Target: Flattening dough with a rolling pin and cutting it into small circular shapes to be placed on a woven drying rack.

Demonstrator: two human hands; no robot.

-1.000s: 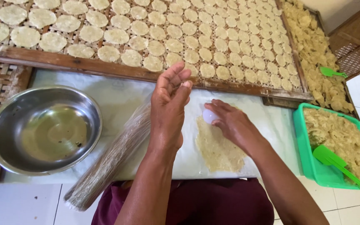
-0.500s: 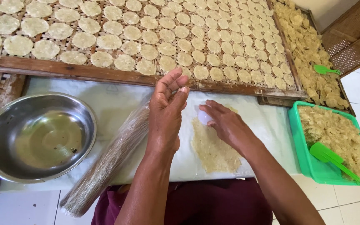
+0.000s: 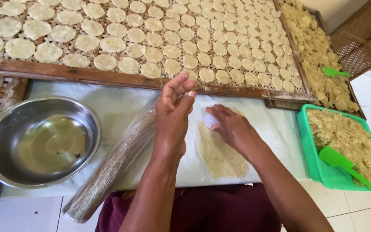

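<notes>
My right hand (image 3: 232, 128) presses a small white round cutter (image 3: 210, 120) onto the upper end of a flat sheet of pale yellow dough (image 3: 220, 154) that lies on the white plastic-covered board (image 3: 108, 107). My left hand (image 3: 172, 118) is raised on edge just left of the dough, fingers straight and together, holding nothing that I can see. A long rolling pin wrapped in clear plastic (image 3: 112, 167) lies diagonally to the left of that hand.
An empty steel bowl (image 3: 39, 141) sits at the left. A woven drying rack (image 3: 142, 43) filled with several round dough discs spans the back. A green tub (image 3: 344, 146) of dough scraps with a green scoop (image 3: 342, 163) stands at the right; another tray of scraps (image 3: 318, 56) behind it.
The view has shifted slightly. My right hand with the cutter has edged left on the dough's top end; my left hand stays raised beside it.
</notes>
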